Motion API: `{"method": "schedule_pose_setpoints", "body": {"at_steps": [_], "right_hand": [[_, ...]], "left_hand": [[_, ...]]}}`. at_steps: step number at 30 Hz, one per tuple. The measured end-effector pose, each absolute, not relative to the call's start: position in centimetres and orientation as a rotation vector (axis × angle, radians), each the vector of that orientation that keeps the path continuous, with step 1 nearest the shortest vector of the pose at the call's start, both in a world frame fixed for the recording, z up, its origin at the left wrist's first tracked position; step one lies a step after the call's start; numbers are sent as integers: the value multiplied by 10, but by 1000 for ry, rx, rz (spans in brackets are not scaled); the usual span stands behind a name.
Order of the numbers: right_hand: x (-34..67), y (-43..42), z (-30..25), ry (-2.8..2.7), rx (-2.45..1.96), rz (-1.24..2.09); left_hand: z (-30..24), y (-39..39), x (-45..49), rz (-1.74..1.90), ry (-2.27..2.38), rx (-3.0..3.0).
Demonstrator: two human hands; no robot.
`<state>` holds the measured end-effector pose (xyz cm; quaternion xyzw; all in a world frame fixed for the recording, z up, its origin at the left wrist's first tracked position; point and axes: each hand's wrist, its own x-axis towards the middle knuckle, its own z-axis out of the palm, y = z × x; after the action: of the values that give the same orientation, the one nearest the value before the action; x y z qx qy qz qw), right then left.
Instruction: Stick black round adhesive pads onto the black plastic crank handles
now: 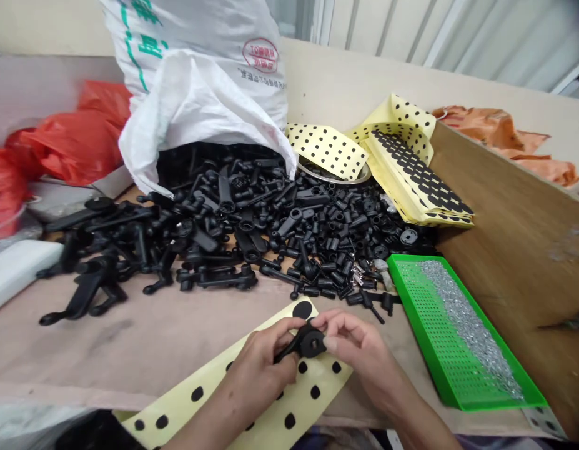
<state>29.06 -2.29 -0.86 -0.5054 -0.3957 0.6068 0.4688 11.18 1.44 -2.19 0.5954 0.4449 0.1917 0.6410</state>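
Just now, the left hand (256, 359) grips a black lever (288, 350) while the right hand (359, 353) pinches its hub (311, 342), above a dotted sheet (270, 419), with a big heap (289, 231) of parts left beyond

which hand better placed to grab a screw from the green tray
Probably the right hand: it is nearer the green tray, while the left hand grips the black plastic part.

half-hidden black part (310, 342), tiny bits (467, 325), maybe screws
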Motion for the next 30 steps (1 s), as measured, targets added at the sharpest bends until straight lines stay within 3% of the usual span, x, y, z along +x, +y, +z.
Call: {"method": "schedule_pose_setpoints", "body": {"at_steps": [30], "right_hand": [[284,-23,-6,-1109,-1331,1425]], "left_hand": [[-2,10,106,435,1026,1338]]}}
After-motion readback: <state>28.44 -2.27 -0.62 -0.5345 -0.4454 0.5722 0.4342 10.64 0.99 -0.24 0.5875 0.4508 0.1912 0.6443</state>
